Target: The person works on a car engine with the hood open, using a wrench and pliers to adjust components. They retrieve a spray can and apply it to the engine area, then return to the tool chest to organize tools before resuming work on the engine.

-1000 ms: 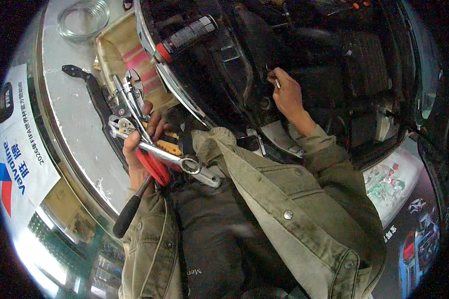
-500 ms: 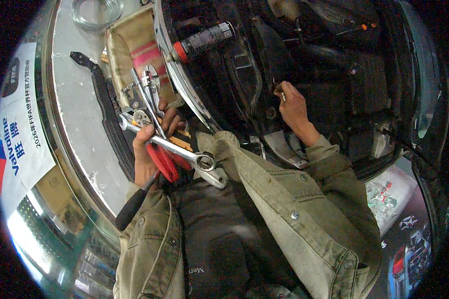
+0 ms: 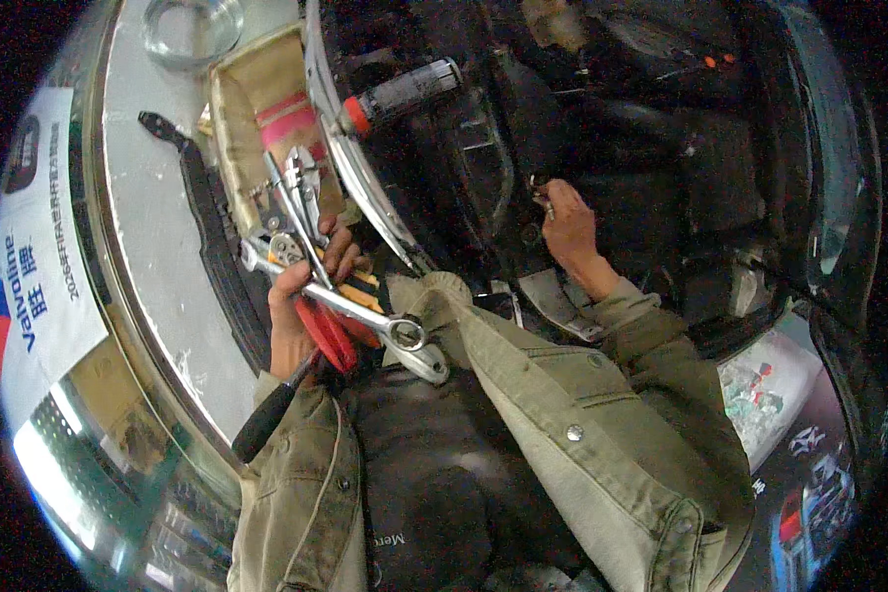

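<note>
My left hand (image 3: 306, 281) grips a bundle of tools: a combination wrench (image 3: 360, 306) with a ring end, red-handled pliers (image 3: 322, 331), a black-handled tool (image 3: 266, 419), yellow-handled items and other metal tools. The bundle is beside a cream plastic bin (image 3: 239, 109) with pink stripes inside. At right, my right hand (image 3: 567, 222) reaches into a dark vehicle compartment (image 3: 641, 178), fingers pinched on a small metal piece (image 3: 550, 205) too small to name. An aerosol can (image 3: 405, 91) with a red end lies inside the compartment's left part.
A coiled clear hose (image 3: 173, 54) and a long black part (image 3: 207, 227) lie on the pale left surface (image 3: 148, 276). A curved metal edge (image 3: 360, 187) borders the compartment. A printed banner (image 3: 49, 227) is at far left, a stained white pad (image 3: 760, 385) at lower right.
The view has shifted slightly, so most things sit further right. My right hand appears a little lower in the view, its fingers still pinched. My left hand holds the same bundle.
</note>
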Demonstrator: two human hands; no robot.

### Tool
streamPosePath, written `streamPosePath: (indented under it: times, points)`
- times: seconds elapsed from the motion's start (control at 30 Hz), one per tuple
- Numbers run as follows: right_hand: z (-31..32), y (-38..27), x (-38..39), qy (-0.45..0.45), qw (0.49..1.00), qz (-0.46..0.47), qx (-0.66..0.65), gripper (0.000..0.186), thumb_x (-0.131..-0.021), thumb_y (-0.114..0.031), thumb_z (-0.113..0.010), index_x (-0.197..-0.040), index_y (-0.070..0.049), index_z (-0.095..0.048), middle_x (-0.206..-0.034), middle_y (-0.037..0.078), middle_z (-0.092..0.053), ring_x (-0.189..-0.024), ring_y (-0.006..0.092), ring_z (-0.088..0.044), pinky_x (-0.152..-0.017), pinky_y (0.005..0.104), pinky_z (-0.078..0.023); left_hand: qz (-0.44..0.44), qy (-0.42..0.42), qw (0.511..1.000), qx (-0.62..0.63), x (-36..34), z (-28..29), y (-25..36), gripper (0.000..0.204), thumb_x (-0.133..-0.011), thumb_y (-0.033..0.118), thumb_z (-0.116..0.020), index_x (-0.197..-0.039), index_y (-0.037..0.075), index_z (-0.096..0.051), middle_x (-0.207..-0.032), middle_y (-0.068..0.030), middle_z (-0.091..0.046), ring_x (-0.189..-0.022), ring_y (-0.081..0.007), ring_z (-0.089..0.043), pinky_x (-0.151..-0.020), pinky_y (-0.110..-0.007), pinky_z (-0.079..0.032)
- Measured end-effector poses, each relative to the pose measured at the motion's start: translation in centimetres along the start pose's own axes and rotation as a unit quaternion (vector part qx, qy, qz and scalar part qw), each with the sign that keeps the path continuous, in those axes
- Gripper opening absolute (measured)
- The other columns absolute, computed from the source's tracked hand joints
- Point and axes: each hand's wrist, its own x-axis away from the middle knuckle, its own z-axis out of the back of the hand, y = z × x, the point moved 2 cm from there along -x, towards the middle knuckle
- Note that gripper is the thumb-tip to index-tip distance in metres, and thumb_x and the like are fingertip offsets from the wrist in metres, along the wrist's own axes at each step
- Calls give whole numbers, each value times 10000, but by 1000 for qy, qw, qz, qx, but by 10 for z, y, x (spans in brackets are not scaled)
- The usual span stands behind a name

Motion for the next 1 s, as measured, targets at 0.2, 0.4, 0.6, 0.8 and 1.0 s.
streamPosePath:
  times: [0.2,0.4,0.6,0.8,1.0]
  points:
    - [-10,-12,3,-49,998,-33,38,589,-740,-35,-627,-1316,-59,-509,-1287,171,-597,-1177,354,-577,-929,449,-528,-13,62,997,-47,-3,23,0,594,-723,297,-776,-1148,69,-429,-811,-8,-429,-737,-129,-427,-737,-281,-408]
    - [-7,-12,-5,56,996,22,63,265,-805,39,-562,-1056,-46,-552,-1048,147,-631,-996,356,-627,-791,450,-538,17,-195,980,27,-34,37,-2,756,-824,367,-699,-1418,35,-370,-1179,-101,-602,-1048,-214,-611,-890,-346,-498]
    - [-2,-13,-17,97,995,1,-12,194,-849,23,-588,-1028,-50,-576,-1048,118,-623,-940,328,-650,-721,436,-549,25,-27,995,-88,-25,27,6,652,-773,349,-739,-1257,61,-411,-954,-39,-484,-826,-145,-495,-827,-301,-452]
    - [15,-3,-29,-19,992,-28,-122,282,-827,30,-606,-1077,-99,-615,-1088,97,-617,-880,351,-654,-700,446,-544,1,36,991,-127,-21,23,15,751,-751,318,-757,-1329,0,-398,-1066,-92,-513,-958,-187,-544,-932,-336,-497]
    - [23,1,-39,-85,994,7,-72,417,-773,-3,-610,-1173,-118,-576,-1128,126,-593,-981,372,-646,-790,487,-554,23,-14,993,-117,-24,16,17,575,-800,343,-742,-1220,91,-442,-910,19,-505,-835,-105,-502,-737,-264,-463]
